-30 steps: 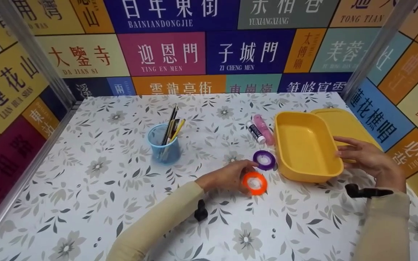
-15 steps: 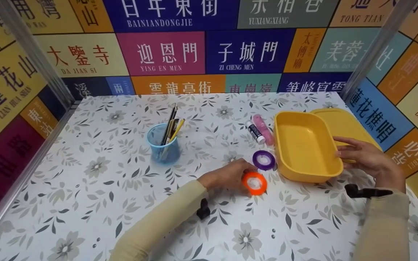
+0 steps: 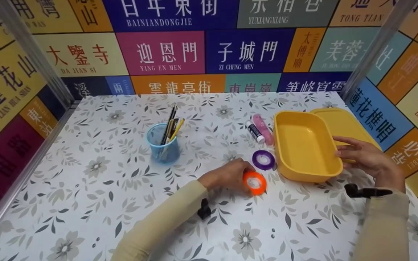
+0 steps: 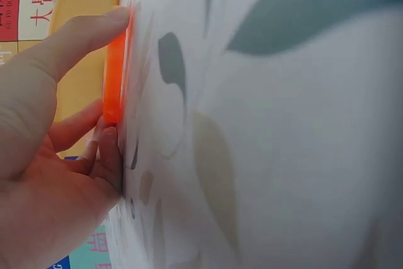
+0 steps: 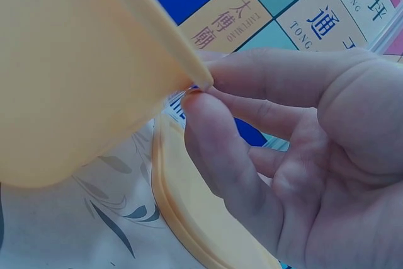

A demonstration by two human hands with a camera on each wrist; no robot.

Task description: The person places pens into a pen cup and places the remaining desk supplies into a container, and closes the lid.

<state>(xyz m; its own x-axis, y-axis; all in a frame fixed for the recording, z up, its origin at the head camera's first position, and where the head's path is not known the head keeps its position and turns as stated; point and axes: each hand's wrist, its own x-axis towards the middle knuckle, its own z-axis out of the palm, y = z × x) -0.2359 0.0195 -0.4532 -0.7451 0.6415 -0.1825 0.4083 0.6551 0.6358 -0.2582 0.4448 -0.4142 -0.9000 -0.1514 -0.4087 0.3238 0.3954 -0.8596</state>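
My left hand (image 3: 230,177) is low over the table, gripping a roll of tape with an orange rim (image 3: 255,183). In the left wrist view the thumb lies on one edge of the orange roll (image 4: 114,86) and the fingertips meet the opposite edge, close against the tabletop. A purple roll of tape (image 3: 263,160) lies flat just beyond it. My right hand (image 3: 370,159) is at the right side of an open yellow plastic box (image 3: 305,145). Seen from the right wrist, thumb and index finger pinch the box's rim (image 5: 164,23).
Behind the box lies its yellow lid (image 3: 347,123), partly hidden. A glue stick (image 3: 255,132) and a pink rounded item (image 3: 263,128) lie left of the box. A blue cup (image 3: 163,148) with pencils stands further left. Printed panels (image 3: 162,52) border the patterned table.
The left hand's fingers have drawn in from beside the purple roll and closed round the orange one, which has barely shifted. The right hand has stayed at the box.
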